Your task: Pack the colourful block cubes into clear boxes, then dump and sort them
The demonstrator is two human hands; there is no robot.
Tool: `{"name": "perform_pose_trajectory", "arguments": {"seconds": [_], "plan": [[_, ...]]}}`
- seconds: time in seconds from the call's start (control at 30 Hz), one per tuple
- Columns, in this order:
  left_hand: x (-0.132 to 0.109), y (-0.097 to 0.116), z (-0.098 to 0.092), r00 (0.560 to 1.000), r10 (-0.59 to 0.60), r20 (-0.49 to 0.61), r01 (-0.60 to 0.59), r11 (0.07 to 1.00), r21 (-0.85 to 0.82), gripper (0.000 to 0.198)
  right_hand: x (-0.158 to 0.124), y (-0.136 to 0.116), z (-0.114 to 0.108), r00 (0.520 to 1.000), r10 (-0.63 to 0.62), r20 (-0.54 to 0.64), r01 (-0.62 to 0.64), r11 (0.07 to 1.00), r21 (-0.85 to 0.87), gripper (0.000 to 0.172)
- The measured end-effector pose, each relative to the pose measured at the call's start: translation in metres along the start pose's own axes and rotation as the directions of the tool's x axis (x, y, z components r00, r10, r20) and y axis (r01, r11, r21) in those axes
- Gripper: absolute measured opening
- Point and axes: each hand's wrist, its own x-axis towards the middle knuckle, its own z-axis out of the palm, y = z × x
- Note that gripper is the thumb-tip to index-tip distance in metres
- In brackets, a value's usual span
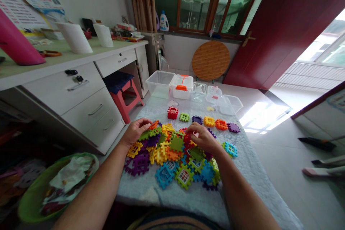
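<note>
A heap of colourful plastic interlocking building blocks, with notched edges and some window frames, lies on the cloth-covered table (pixel 151 192). At the heap's left edge, my left hand (pixel 135 132) is closed, thumb and fingertips at an orange block (pixel 154 125). My right hand (pixel 202 136) reaches over the heap's right side, its curled fingers on a red block (pixel 187 137) that they partly hide. Around them are a green block (pixel 176 142), a purple block (pixel 140 164) and a blue block (pixel 165 175). Beyond, a row runs from a red cube (pixel 173 113) to a purple block (pixel 233 127).
Clear plastic containers line the table's far end, including an open bin (pixel 161 82) and a box with orange latches (pixel 182 91). A pink stool (pixel 126 102) and white desk (pixel 81 104) stand left. A green basket (pixel 29 201) sits on the floor.
</note>
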Motion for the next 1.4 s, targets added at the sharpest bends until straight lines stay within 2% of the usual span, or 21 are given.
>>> {"name": "perform_pose_trajectory", "arguments": {"seconds": [0.1,0.2,0.33,0.43,0.63,0.7,0.8,0.87,0.97,1.07,1.2,1.3,1.4], "plan": [[0.0,0.0,0.0,1.0,0.011,-0.002,-0.011,1.0,0.027,0.038,-0.001,-0.002,-0.004,0.999,-0.013,-0.049,0.016,0.998,0.065,0.02],[-0.001,0.0,0.001,1.0,0.021,-0.006,-0.02,0.999,0.038,0.038,-0.004,-0.007,-0.013,0.995,0.015,-0.099,-0.01,0.999,0.05,0.015],[-0.001,0.004,0.002,1.0,0.026,-0.01,-0.026,0.999,0.045,0.039,-0.015,-0.017,-0.032,0.985,0.062,-0.159,-0.084,0.988,-0.13,0.015],[-0.001,0.006,0.002,1.0,0.015,-0.011,-0.014,0.999,0.051,0.043,-0.028,-0.02,-0.041,0.979,0.089,-0.183,-0.141,0.945,-0.294,0.016],[0.0,0.003,0.001,1.0,-0.001,-0.003,0.001,1.0,0.02,0.043,-0.054,-0.009,-0.033,0.96,0.075,-0.27,-0.192,0.877,-0.441,0.022],[0.001,0.0,0.0,1.0,0.023,-0.002,-0.023,0.999,0.049,0.041,-0.061,-0.012,-0.028,0.972,0.093,-0.217,-0.182,0.882,-0.436,0.02],[0.004,-0.004,-0.002,0.999,0.049,0.004,-0.049,0.995,0.085,0.039,-0.069,-0.023,-0.026,0.989,0.131,-0.065,-0.146,0.921,-0.36,0.015],[0.004,-0.005,-0.003,0.999,0.047,0.007,-0.047,0.995,0.084,0.039,-0.073,-0.029,-0.028,0.989,0.149,-0.026,-0.15,0.942,-0.3,0.014],[0.004,-0.004,-0.002,0.999,0.035,-0.002,-0.035,0.997,0.075,0.041,-0.079,-0.028,-0.032,0.975,0.186,-0.121,-0.212,0.938,-0.276,0.016],[0.004,-0.003,-0.001,1.0,0.027,-0.002,-0.026,0.997,0.072,0.041,-0.084,-0.016,-0.033,0.946,0.219,-0.239,-0.296,0.884,-0.363,0.019],[0.004,-0.004,-0.001,1.0,0.023,0.005,-0.023,0.998,0.065,0.042,-0.088,-0.001,-0.027,0.934,0.286,-0.213,-0.353,0.831,-0.429,0.024],[0.003,-0.003,-0.001,1.0,0.027,-0.007,-0.027,0.997,0.074,0.043,-0.088,0.004,-0.022,0.932,0.285,-0.223,-0.356,0.834,-0.422,0.023],[0.002,0.0,0.001,1.0,0.017,-0.019,-0.016,0.998,0.062,0.044,-0.089,0.006,-0.02,0.92,0.285,-0.269,-0.368,0.864,-0.344,0.024]]}}
